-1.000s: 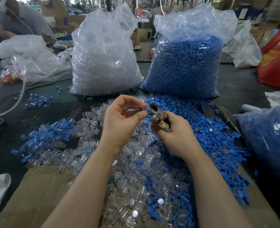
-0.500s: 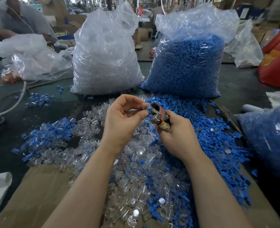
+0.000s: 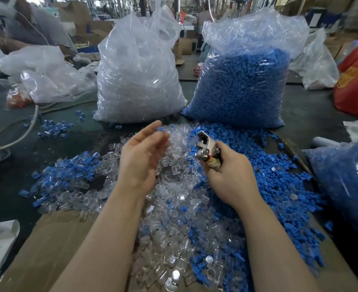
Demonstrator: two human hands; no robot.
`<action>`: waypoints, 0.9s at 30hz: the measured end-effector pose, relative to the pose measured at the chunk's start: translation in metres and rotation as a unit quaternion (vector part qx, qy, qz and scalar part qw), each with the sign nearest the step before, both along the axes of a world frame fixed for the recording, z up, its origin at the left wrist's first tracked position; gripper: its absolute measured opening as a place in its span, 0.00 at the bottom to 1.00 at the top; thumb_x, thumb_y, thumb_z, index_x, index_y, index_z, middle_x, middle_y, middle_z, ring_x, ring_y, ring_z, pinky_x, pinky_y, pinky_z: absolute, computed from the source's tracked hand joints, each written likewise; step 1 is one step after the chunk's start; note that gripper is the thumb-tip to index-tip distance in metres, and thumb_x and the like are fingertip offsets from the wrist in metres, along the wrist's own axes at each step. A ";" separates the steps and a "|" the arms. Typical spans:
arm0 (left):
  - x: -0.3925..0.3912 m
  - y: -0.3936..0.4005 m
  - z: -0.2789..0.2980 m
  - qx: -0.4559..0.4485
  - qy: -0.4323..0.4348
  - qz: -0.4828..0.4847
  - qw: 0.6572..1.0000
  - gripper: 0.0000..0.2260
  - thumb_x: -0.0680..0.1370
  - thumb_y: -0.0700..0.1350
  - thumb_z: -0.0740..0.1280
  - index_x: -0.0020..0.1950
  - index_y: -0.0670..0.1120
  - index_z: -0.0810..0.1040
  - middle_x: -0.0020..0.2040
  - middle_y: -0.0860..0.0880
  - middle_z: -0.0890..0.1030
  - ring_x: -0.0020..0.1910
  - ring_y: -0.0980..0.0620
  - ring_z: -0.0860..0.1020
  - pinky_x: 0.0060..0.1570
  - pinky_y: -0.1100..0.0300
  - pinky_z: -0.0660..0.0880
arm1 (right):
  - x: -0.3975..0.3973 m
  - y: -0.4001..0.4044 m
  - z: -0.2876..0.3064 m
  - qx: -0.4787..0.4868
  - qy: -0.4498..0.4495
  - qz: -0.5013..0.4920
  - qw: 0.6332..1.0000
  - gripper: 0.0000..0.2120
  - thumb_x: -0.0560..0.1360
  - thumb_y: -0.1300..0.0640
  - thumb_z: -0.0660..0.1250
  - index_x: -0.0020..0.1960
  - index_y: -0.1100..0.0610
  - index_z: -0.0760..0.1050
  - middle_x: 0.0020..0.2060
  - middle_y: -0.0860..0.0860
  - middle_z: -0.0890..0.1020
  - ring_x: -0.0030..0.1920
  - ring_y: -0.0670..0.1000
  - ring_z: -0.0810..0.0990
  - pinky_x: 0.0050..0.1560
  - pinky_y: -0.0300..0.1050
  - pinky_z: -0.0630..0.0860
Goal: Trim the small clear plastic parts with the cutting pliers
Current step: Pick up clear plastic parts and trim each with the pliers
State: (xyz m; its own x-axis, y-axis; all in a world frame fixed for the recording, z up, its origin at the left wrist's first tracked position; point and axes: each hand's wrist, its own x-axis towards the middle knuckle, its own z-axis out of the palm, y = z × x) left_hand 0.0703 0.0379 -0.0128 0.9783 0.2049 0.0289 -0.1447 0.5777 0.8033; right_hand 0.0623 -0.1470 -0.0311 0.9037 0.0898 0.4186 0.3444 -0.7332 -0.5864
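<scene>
A heap of small clear plastic parts [image 3: 174, 207] lies in the middle of the table, mixed with small blue parts [image 3: 279, 186] to its right. My right hand [image 3: 228, 173] grips the metal cutting pliers [image 3: 205, 146], jaws pointing up and to the left above the heap. My left hand [image 3: 142, 157] hovers over the heap, palm turned inward and fingers spread and blurred, holding nothing that I can see. Its fingertips are a hand's width left of the pliers' jaws.
A tall clear bag of clear parts [image 3: 138, 72] and a bag of blue parts [image 3: 241, 85] stand behind the heap. Another blue-filled bag [image 3: 346, 182] sits at right, a red bag [image 3: 357, 81] far right. Cardboard [image 3: 53, 245] lies at front left. Another person [image 3: 26, 24] works at the far left.
My left hand pinched a clear part at the pliers' jaws; now it has opened and swung away to the left, with no part in it. The right hand with the pliers barely moved.
</scene>
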 end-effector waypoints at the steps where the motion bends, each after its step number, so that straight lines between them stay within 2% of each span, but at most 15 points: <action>1: 0.002 0.008 0.000 -0.069 0.021 0.017 0.997 0.07 0.74 0.35 0.67 0.50 0.41 0.82 0.39 0.46 0.85 0.39 0.54 0.84 0.43 0.63 0.81 | 0.000 0.000 0.000 -0.009 -0.002 0.000 1.000 0.06 0.74 0.54 0.68 0.44 0.51 0.70 0.30 0.47 0.77 0.32 0.50 0.74 0.29 0.49 0.69; 4: 0.004 0.035 0.000 -0.267 0.051 0.070 0.960 0.05 0.78 0.37 0.65 0.46 0.40 0.80 0.36 0.46 0.83 0.35 0.54 0.83 0.46 0.62 0.81 | 0.000 0.000 0.000 -0.034 -0.001 0.004 0.999 0.06 0.74 0.54 0.68 0.47 0.49 0.71 0.31 0.45 0.76 0.30 0.45 0.72 0.27 0.45 0.60; 7: 0.001 0.056 -0.003 -0.406 0.074 0.131 0.901 0.06 0.81 0.41 0.65 0.45 0.40 0.77 0.34 0.47 0.81 0.33 0.54 0.82 0.42 0.63 0.81 | -0.001 -0.001 0.001 -0.037 0.000 0.011 0.999 0.08 0.74 0.54 0.69 0.46 0.47 0.69 0.31 0.44 0.76 0.31 0.45 0.72 0.28 0.45 0.60; 10: -0.002 0.071 -0.004 -0.461 0.071 0.186 0.865 0.08 0.82 0.42 0.63 0.47 0.39 0.77 0.32 0.45 0.82 0.30 0.53 0.82 0.38 0.63 0.81 | -0.001 -0.001 0.001 -0.047 0.004 0.012 0.999 0.08 0.74 0.53 0.68 0.46 0.48 0.69 0.33 0.46 0.77 0.32 0.48 0.73 0.29 0.45 0.63; 13: -0.004 0.079 -0.002 -0.485 0.056 0.208 0.848 0.11 0.84 0.43 0.60 0.48 0.38 0.77 0.32 0.45 0.82 0.37 0.55 0.84 0.34 0.63 0.81 | 0.000 -0.002 0.001 -0.062 0.004 0.008 0.998 0.09 0.74 0.52 0.68 0.46 0.48 0.68 0.33 0.46 0.77 0.33 0.49 0.73 0.30 0.46 0.64; 16: -0.004 0.082 -0.003 -0.493 0.046 0.216 0.842 0.15 0.85 0.44 0.57 0.48 0.38 0.78 0.33 0.44 0.83 0.34 0.54 0.84 0.35 0.63 0.81 | 0.000 -0.001 0.000 -0.066 0.009 0.004 0.998 0.08 0.74 0.52 0.68 0.44 0.48 0.68 0.32 0.45 0.76 0.33 0.49 0.73 0.30 0.46 0.65; 18: -0.003 0.078 -0.003 -0.447 0.061 0.209 0.868 0.14 0.85 0.46 0.58 0.49 0.39 0.78 0.36 0.46 0.83 0.33 0.54 0.82 0.40 0.66 0.80 | 0.000 -0.001 0.000 -0.067 0.007 -0.001 0.998 0.09 0.73 0.52 0.68 0.42 0.48 0.67 0.32 0.45 0.76 0.32 0.49 0.73 0.30 0.47 0.67; 20: -0.001 0.069 -0.002 -0.348 0.086 0.165 0.919 0.11 0.82 0.48 0.62 0.48 0.43 0.79 0.39 0.49 0.83 0.34 0.56 0.81 0.40 0.67 0.79 | 0.000 0.000 0.000 -0.074 0.004 -0.008 0.997 0.10 0.73 0.52 0.68 0.41 0.49 0.67 0.31 0.45 0.76 0.32 0.49 0.73 0.30 0.47 0.67; 22: -0.002 0.055 0.002 -0.167 0.097 0.069 0.979 0.10 0.79 0.52 0.66 0.47 0.45 0.80 0.40 0.51 0.83 0.35 0.57 0.81 0.36 0.67 0.77 | 0.000 0.000 0.001 -0.089 0.001 -0.018 0.996 0.09 0.72 0.53 0.68 0.40 0.49 0.66 0.30 0.45 0.75 0.31 0.47 0.72 0.28 0.45 0.65; 23: -0.002 0.045 0.005 -0.060 0.096 0.015 0.994 0.12 0.76 0.54 0.68 0.49 0.45 0.81 0.40 0.52 0.83 0.35 0.57 0.81 0.35 0.66 0.77 | 0.001 0.000 0.001 -0.098 -0.002 -0.024 0.995 0.10 0.72 0.54 0.67 0.39 0.50 0.66 0.30 0.45 0.74 0.31 0.46 0.71 0.28 0.43 0.63; 25: -0.004 0.025 0.010 0.154 0.085 -0.078 0.981 0.21 0.70 0.60 0.69 0.54 0.46 0.81 0.41 0.52 0.84 0.37 0.57 0.82 0.37 0.65 0.78 | 0.001 0.000 0.002 -0.119 -0.012 -0.030 0.992 0.11 0.71 0.55 0.68 0.38 0.50 0.65 0.29 0.45 0.72 0.30 0.47 0.70 0.27 0.43 0.59; 27: -0.007 0.003 0.013 0.322 0.068 -0.148 0.933 0.26 0.65 0.64 0.70 0.55 0.48 0.80 0.45 0.54 0.85 0.41 0.58 0.83 0.40 0.63 0.78 | 0.001 0.000 0.004 -0.138 -0.032 -0.030 0.990 0.12 0.70 0.56 0.69 0.38 0.51 0.64 0.29 0.45 0.71 0.30 0.51 0.70 0.29 0.45 0.57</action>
